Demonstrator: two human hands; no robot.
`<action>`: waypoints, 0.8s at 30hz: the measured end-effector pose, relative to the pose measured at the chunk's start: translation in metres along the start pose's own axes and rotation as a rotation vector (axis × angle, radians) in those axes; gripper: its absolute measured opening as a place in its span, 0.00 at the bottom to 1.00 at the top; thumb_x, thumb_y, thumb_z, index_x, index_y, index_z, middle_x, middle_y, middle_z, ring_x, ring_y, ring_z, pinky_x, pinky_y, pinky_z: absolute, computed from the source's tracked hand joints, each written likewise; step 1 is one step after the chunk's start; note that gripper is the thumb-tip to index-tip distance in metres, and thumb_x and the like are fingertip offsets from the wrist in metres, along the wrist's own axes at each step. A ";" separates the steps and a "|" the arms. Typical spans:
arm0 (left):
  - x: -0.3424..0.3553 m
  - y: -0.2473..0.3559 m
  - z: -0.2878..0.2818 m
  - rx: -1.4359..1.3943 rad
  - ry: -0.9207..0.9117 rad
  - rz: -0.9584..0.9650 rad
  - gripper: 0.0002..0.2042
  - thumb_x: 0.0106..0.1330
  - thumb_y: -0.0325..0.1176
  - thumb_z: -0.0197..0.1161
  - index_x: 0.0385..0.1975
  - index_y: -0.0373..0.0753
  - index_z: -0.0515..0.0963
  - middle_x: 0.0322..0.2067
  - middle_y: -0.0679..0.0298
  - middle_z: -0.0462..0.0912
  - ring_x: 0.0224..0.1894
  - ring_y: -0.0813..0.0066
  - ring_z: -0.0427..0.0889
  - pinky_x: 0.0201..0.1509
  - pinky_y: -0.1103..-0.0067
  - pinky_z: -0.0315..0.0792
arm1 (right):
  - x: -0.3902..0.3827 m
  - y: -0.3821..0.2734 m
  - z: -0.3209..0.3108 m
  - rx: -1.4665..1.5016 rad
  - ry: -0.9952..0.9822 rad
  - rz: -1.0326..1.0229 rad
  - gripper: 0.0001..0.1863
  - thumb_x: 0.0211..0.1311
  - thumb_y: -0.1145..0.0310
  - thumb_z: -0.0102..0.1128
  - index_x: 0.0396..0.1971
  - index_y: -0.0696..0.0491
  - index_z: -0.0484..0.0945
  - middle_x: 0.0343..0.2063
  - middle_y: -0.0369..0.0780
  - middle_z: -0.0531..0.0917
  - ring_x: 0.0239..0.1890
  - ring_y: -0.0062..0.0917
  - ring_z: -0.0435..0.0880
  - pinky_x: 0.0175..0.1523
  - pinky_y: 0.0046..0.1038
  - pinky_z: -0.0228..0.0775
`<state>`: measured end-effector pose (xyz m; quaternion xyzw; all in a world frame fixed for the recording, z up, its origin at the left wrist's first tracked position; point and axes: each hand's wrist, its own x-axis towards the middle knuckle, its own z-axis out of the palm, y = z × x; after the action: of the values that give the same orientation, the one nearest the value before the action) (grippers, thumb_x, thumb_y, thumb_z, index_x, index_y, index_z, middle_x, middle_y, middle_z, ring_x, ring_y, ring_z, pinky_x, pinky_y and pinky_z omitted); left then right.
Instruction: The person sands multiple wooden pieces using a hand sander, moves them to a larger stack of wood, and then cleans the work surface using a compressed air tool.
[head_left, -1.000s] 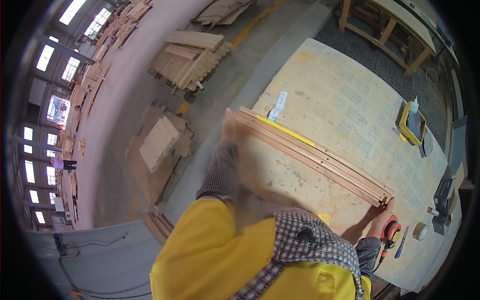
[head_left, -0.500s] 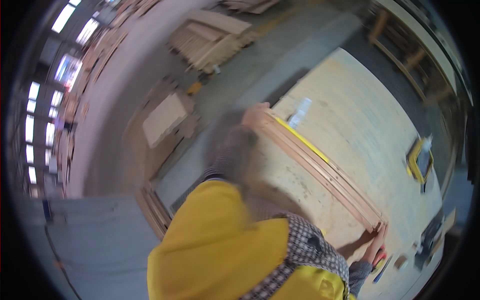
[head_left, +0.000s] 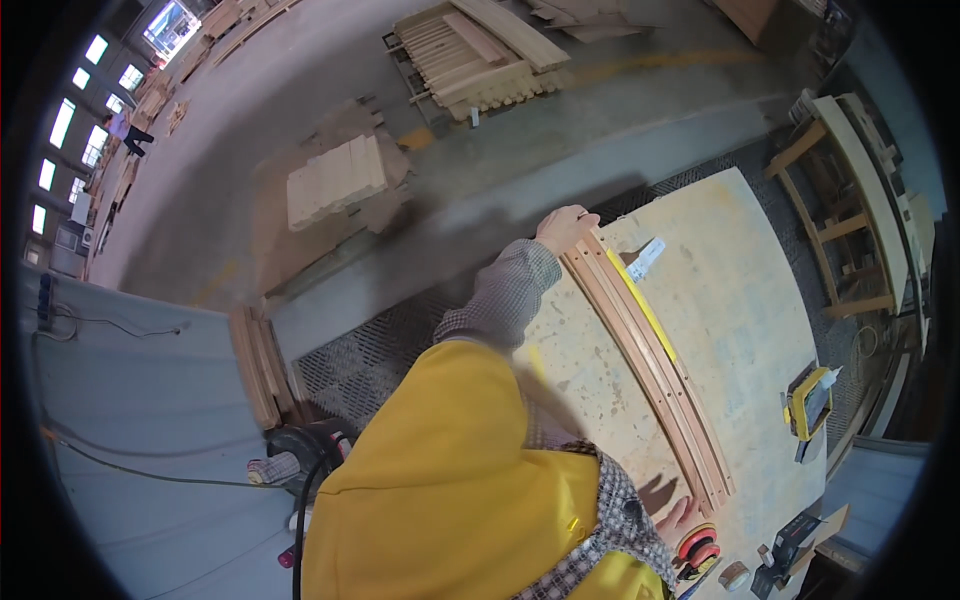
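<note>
My left hand [head_left: 566, 229] grips the far end of a long wooden rail [head_left: 655, 380] lying lengthwise on the pale worktable [head_left: 750, 300]. Several dark holes show along the rail, and a thin yellow strip [head_left: 642, 305] runs beside its upper part. A white label-like piece [head_left: 646, 258] lies just right of that strip. My right hand [head_left: 678, 517], partly hidden by my clothing, has its fingers apart beside the rail's near end. Just below it is a red-and-black sander [head_left: 698, 547]; a tape roll [head_left: 733, 575] sits nearby.
A yellow tray [head_left: 808, 400] with a bottle and dark boxes [head_left: 785, 548] are at the table's right. A wooden bench [head_left: 850, 210] stands beyond. Timber stacks [head_left: 335, 180] lie on the floor; a distant person [head_left: 130, 135] is at upper left. Hoses and planks are at left.
My view has turned, and the rail now runs more steeply across the picture. My left hand still holds its far end; my right hand's fingers have loosened from the near end.
</note>
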<state>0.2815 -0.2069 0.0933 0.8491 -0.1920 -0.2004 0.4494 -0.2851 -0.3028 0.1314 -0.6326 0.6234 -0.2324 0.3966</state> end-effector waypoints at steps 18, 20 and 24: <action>-0.284 0.048 -0.102 0.140 0.378 0.026 0.17 0.64 0.47 0.51 0.31 0.38 0.77 0.30 0.52 0.81 0.36 0.51 0.79 0.40 0.62 0.70 | -0.037 -0.031 0.081 1.786 -0.503 0.476 0.33 0.60 0.42 0.50 0.59 0.49 0.65 0.59 0.41 0.68 0.61 0.35 0.65 0.65 0.45 0.56; -0.321 0.005 -0.096 0.279 0.429 0.062 0.16 0.64 0.46 0.52 0.31 0.37 0.76 0.30 0.53 0.80 0.36 0.51 0.78 0.40 0.63 0.70 | -0.037 -0.015 0.071 1.767 -0.386 0.574 0.33 0.61 0.42 0.49 0.59 0.49 0.65 0.59 0.41 0.68 0.61 0.35 0.65 0.66 0.44 0.54; -0.393 -0.029 -0.082 0.612 0.448 0.250 0.13 0.64 0.42 0.54 0.33 0.36 0.74 0.32 0.55 0.80 0.38 0.52 0.77 0.40 0.66 0.71 | -0.033 0.014 0.063 1.697 -0.310 0.535 0.31 0.64 0.45 0.47 0.58 0.53 0.66 0.59 0.40 0.69 0.60 0.33 0.66 0.67 0.44 0.53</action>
<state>-0.0042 0.0636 0.1771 0.9365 -0.2420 0.1125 0.2274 -0.2475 -0.2558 0.0902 0.0148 0.3082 -0.4262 0.8504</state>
